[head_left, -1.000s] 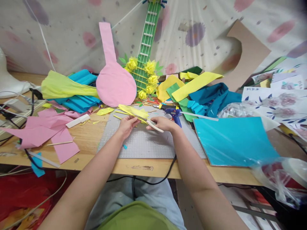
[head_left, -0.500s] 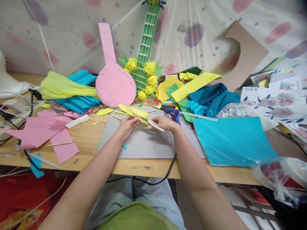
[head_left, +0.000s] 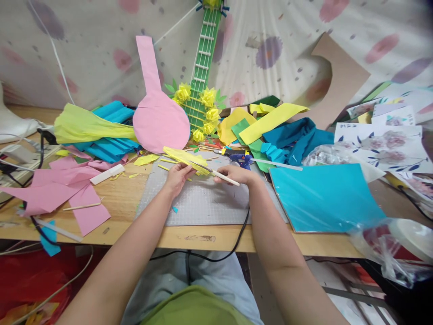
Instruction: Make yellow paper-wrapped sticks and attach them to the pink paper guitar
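Note:
My left hand (head_left: pixel 179 177) pinches a piece of yellow paper (head_left: pixel 189 159) above the grey cutting mat (head_left: pixel 203 207). My right hand (head_left: pixel 233 174) is closed on the white handles of a pair of scissors (head_left: pixel 228 178), whose dark blades point left and lie along the yellow paper. Thin yellow strips (head_left: pixel 163 167) show just left of my left hand. Behind the hands stand a pink paper guitar shape (head_left: pixel 161 122) and a green guitar model (head_left: pixel 203 67) with yellow paper flowers (head_left: pixel 208 97).
A blue glue gun (head_left: pixel 241 159) lies behind my right hand. Blue sheets (head_left: pixel 324 198) lie at the right, pink paper scraps (head_left: pixel 57 185) at the left. A black cable (head_left: pixel 237 243) hangs over the table's front edge (head_left: pixel 216 239).
My right hand and the scissors have shifted slightly right, and the handles now look closer together. My left hand still holds the yellow paper. The whole view has shifted a little.

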The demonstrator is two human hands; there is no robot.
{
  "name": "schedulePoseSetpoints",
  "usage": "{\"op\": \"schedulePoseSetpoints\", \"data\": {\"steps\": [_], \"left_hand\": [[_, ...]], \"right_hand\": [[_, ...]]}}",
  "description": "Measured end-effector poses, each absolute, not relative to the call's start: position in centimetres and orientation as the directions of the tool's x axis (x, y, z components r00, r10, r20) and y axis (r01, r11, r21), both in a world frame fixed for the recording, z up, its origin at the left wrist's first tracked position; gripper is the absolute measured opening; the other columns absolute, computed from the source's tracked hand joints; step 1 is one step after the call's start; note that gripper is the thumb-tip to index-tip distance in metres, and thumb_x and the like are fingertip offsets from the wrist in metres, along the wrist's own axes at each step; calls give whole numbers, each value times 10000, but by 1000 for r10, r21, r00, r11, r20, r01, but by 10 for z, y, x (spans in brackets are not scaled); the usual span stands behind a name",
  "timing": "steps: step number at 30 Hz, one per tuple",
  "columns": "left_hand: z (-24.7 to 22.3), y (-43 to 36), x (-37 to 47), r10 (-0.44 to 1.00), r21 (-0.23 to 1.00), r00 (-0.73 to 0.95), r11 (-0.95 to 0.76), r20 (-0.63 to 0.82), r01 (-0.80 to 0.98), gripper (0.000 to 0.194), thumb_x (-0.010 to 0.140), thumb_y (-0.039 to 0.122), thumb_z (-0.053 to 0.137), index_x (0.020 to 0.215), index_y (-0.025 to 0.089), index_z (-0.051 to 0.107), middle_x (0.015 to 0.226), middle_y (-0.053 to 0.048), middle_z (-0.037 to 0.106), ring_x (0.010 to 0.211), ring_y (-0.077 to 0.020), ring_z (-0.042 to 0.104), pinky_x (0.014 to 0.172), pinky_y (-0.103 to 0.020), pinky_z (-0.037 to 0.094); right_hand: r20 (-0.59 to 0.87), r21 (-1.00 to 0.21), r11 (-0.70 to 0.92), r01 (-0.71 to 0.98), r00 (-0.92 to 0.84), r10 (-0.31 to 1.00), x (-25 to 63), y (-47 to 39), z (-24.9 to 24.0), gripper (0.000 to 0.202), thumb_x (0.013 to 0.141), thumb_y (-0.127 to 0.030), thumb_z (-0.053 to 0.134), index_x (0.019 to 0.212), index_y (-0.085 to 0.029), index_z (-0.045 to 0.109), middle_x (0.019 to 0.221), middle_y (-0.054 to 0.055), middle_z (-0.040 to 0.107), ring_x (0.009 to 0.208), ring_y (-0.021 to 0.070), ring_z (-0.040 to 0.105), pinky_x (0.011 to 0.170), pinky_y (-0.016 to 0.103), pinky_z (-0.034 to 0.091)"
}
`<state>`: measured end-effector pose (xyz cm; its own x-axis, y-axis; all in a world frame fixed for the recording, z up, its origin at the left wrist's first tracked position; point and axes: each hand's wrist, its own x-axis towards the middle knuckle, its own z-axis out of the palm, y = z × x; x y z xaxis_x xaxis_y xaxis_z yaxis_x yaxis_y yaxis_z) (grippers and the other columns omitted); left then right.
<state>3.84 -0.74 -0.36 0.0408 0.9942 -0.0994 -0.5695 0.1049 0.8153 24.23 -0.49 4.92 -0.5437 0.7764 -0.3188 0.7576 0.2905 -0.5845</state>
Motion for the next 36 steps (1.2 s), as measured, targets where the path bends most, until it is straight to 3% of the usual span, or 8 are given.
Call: {"op": "schedulePoseSetpoints", "data": {"steps": [7, 15, 26, 36], "left_hand": [[-9, -6, 37, 992, 828, 101, 115, -70, -549, 142, 564, 120, 716, 669, 106, 620, 686, -23, 660, 683, -126, 623, 784, -299, 486], [-6, -9, 38, 988, 830, 129, 141, -84, -539, 124, 576, 113, 709, 665, 111, 624, 695, -25, 665, 683, -122, 625, 772, -285, 489], [-2, -9, 39, 986, 819, 131, 162, -107, -551, 100, 602, 85, 682, 685, 92, 627, 715, -36, 667, 689, -121, 626, 784, -286, 481], [-3, -12, 40, 983, 830, 165, 162, -85, -533, 145, 571, 111, 703, 699, 99, 638, 736, -41, 668, 713, -135, 624, 805, -315, 477]], "right_hand": [[-356, -649, 288, 704, -616, 703, 236, 5, 48, 504, 684, -660, 461, 723, -157, 474, 558, -37, 437, 488, 72, 402, 465, 203, 290], [-315, -606, 380, 699, -650, 691, 213, 19, 51, 504, 703, -663, 446, 681, -159, 470, 545, -30, 457, 478, 71, 422, 467, 200, 313], [-314, -694, 263, 670, -610, 727, 211, 20, 44, 504, 664, -661, 493, 672, -158, 482, 499, -42, 439, 427, 61, 398, 425, 193, 293], [-339, -632, 357, 688, -660, 671, 214, 23, 49, 496, 708, -657, 437, 683, -164, 482, 513, -26, 462, 465, 81, 410, 460, 208, 313]]}}
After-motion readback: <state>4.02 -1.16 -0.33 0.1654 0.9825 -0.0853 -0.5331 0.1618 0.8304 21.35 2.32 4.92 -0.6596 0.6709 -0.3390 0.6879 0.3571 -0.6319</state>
